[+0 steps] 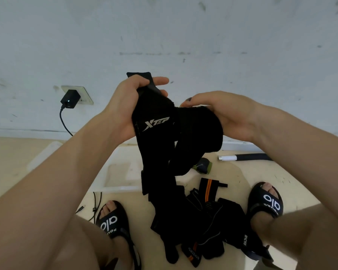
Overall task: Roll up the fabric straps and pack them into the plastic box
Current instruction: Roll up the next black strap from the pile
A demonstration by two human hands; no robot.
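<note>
A: Where's the strap?
B: The black XTEP fabric strap (156, 123) hangs in the air between both hands, its lower end trailing down to the pile of black straps (201, 227) on the floor (18, 152).
A: And the fingers?
B: The left hand (129, 102) has its fingers curled round the strap's upper end; the right hand (224, 115) pinches a folded part beside it.
A: The box?
B: The clear plastic box (117, 172) sits on the floor behind the pile, near the wall (164, 26), beyond the sandalled feet
</note>
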